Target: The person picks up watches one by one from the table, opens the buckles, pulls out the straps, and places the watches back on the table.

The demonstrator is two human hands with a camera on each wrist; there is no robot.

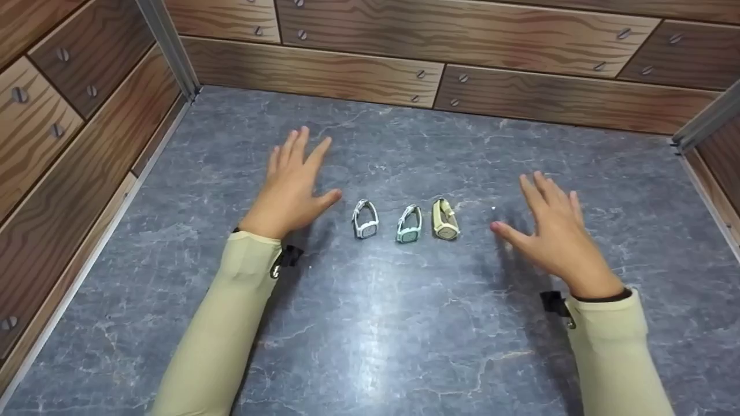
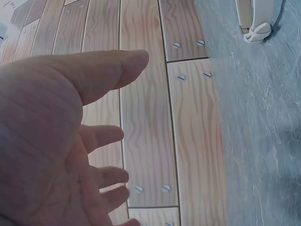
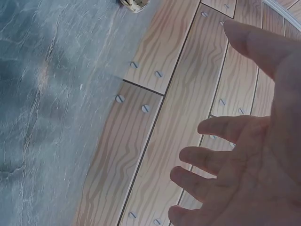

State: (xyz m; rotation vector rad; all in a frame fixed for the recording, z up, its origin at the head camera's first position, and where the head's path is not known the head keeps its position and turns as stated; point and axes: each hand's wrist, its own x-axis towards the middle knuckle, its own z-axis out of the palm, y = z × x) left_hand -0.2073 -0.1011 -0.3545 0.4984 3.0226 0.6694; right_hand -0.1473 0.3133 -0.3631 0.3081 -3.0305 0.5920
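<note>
Three wristwatches lie in a row on the grey marbled surface in the head view. Leftmost is a white watch (image 1: 369, 230), then a mint-green watch (image 1: 409, 236), then a pale yellow watch (image 1: 446, 232). Each has its strap bent into a loop. To the left of the row, my left hand (image 1: 289, 193) hovers with fingers spread, holding nothing. My right hand (image 1: 558, 234) hovers to the right of the yellow watch, fingers also extended and holding nothing. Part of a white strap (image 2: 259, 23) shows in the left wrist view. A sliver of a watch (image 3: 135, 4) tops the right wrist view.
Wood-patterned panels with printed screws form a back wall (image 1: 358, 72) and a left wall (image 1: 87, 156). Metal posts (image 1: 170, 49) stand at the corners. A tiny white speck (image 1: 494, 208) lies between the yellow watch and the right hand.
</note>
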